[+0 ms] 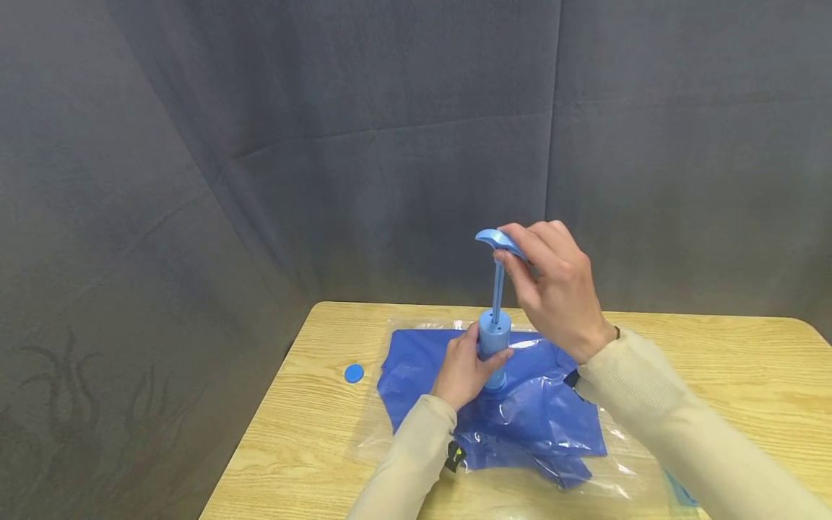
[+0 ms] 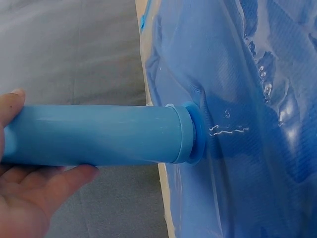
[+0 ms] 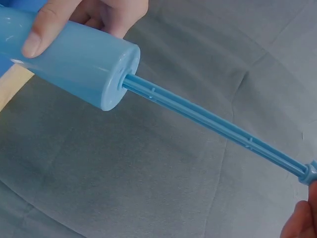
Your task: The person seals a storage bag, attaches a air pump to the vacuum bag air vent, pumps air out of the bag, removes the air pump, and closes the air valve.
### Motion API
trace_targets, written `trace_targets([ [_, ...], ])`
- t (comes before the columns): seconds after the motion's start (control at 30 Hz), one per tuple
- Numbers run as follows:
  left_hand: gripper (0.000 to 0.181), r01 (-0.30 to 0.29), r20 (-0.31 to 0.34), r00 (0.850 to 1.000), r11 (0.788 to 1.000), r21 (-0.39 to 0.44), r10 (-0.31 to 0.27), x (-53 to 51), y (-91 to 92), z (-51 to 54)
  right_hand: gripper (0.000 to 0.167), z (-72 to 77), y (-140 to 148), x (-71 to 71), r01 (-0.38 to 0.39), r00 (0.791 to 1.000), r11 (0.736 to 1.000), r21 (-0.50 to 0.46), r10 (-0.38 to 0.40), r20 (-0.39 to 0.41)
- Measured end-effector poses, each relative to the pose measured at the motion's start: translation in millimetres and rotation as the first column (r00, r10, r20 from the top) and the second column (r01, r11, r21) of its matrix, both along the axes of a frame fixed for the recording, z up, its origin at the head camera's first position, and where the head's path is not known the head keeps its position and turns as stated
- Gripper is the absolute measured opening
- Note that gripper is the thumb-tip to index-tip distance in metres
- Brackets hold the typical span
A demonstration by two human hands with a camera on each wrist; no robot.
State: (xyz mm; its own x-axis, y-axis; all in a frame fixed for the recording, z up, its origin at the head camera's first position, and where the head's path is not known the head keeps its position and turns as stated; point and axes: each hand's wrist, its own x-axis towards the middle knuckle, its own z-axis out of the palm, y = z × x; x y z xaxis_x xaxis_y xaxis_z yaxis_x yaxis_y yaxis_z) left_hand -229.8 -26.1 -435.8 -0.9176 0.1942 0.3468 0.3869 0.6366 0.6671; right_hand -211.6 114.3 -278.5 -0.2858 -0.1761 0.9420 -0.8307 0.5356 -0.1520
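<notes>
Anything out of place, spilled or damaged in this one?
No spill or damage shows. One oddity: a flat, round blue disc lies loose on the wooden table, left of the clear plastic bag around the blue fabric, perhaps a cap. The light-blue cylindrical pump stands roughly upright on the bag, gripped by the left hand.

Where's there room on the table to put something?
Bare table shows between the blue disc and left edge; a bigger patch lies between the right sleeve and back right corner. The middle's crowded: clear bag, pump, left hand.
</notes>
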Motion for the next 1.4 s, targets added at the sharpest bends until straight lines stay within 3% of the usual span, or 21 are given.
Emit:
trace_targets([
  [0.83, 0.053, 0.014, -0.002, 1.000, 1.000, -0.007, -0.014, 1.5, 3.8, -1.3, 0.023, -5.2, 7, 1.5, 0.039, 0.994, 0.999, -0.015, -0.037, 0.101],
  [1.13, 0.054, 0.021, -0.013, 1.000, 1.000, -0.005, -0.021, 1.8, 2.3, -1.9, 0.024, -24.6, 9, -2.2, 0.055, 0.985, 0.996, 0.076, -0.067, 0.159],
  [1.4, 0.054, 0.023, -0.021, 1.000, 1.000, 0.002, -0.023, 2.8, 0.0, -1.0, 0.022, -47.3, 10, -0.8, 0.085, 0.947, 0.979, 0.186, -0.137, 0.289],
])
